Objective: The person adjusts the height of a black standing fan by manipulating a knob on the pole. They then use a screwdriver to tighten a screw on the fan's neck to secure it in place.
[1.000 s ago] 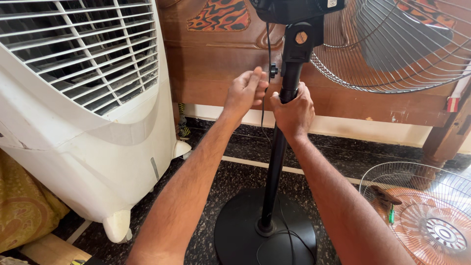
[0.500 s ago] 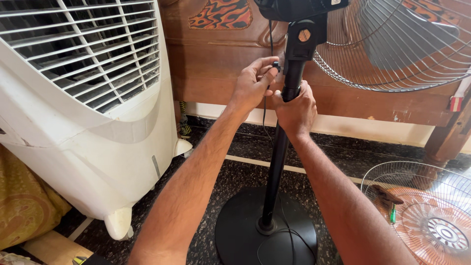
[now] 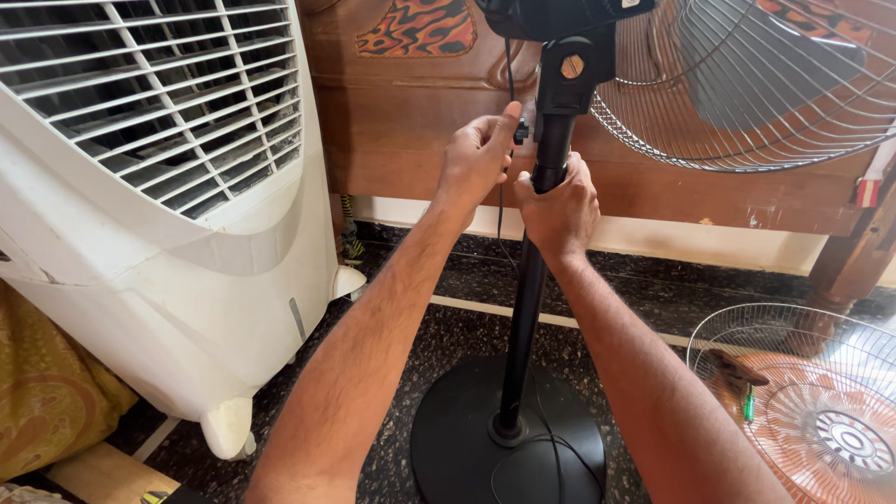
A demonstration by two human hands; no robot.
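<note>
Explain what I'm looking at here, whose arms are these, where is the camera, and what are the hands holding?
The picture comes from a camera worn on a person's head, looking down, so the two bare arms reaching forward are that person's own. They are working on a pedestal fan. The right hand is wrapped around the black pole just below the fan's neck. The left hand pinches a small black knob on the side of the pole. The pole rises from a round black base on a dark speckled floor. Above, the fan's wire guard is partly visible. On the left stands a white air cooler. At lower right, a loose wire grille lies on the floor, over an orange fan blade. A wooden panel runs behind.
</note>
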